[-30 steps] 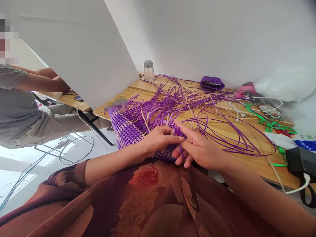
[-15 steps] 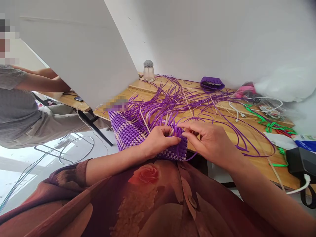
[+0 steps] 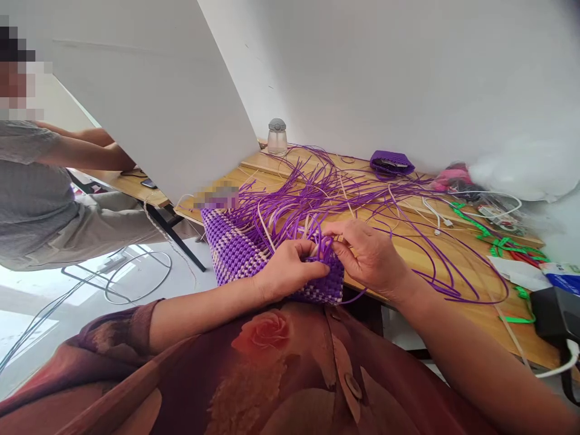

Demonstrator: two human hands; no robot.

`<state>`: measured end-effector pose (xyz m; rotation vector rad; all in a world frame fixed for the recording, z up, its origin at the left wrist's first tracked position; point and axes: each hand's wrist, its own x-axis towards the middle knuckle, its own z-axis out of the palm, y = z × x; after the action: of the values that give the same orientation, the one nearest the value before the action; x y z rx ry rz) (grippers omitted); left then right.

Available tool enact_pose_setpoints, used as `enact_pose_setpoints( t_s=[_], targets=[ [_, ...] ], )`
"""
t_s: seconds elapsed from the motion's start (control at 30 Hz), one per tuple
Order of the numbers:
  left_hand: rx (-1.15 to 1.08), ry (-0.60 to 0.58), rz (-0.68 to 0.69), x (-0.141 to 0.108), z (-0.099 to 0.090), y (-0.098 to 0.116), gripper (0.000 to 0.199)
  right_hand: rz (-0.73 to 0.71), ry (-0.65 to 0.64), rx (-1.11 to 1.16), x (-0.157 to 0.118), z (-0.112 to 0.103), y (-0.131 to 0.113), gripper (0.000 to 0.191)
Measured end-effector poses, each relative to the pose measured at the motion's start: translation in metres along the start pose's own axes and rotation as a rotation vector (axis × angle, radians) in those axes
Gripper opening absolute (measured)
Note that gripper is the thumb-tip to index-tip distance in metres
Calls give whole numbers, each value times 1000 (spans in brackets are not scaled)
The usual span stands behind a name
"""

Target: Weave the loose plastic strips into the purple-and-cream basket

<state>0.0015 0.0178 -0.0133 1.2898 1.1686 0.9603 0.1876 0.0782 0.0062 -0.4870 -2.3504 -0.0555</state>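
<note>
A purple and cream woven piece rests at the table's front edge, against my shirt. Long purple strands fan out from it across the wooden table. My left hand pinches the woven piece near its right end, thumb on top and fingers partly hidden behind the strands. My right hand is just to the right, its thumb and index finger closed on a purple strand at the same edge. The fingertips of both hands are close together, with loops of strand between them.
A lidded bottle stands at the back. A purple woven pouch lies at the back right. White cables, green strands and a black box are on the right. Another person sits at the left beside a white partition.
My right hand has shifted slightly left, closer to my left hand, and its fingers have closed in on the strands. The whole view has tilted slightly.
</note>
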Motion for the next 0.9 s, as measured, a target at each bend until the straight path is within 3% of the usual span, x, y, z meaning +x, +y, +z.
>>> enact_pose_setpoints(
  t_s=[0.1, 0.33, 0.5, 0.63, 0.73, 0.9],
  targets=[
    [-15, 15, 11, 1, -1, -3, 17, 0, -8, -23, -2, -10, 3, 10],
    [-77, 11, 37, 3, -3, -8, 20, -4, -91, -82, -7, -26, -1, 6],
    [-155, 1, -6, 5, -3, -7, 21, 26, -300, -27, -10, -42, -20, 16],
    [-100, 1, -1, 5, -2, -6, 24, 1, -407, 69, 2, -46, -32, 16],
    [-126, -59, -2, 5, -2, -6, 28, -37, -349, 77, 21, -35, -24, 13],
    [-202, -50, -47, 3, -4, -7, 32, 197, -140, 153, 31, -18, -1, 6]
  ],
)
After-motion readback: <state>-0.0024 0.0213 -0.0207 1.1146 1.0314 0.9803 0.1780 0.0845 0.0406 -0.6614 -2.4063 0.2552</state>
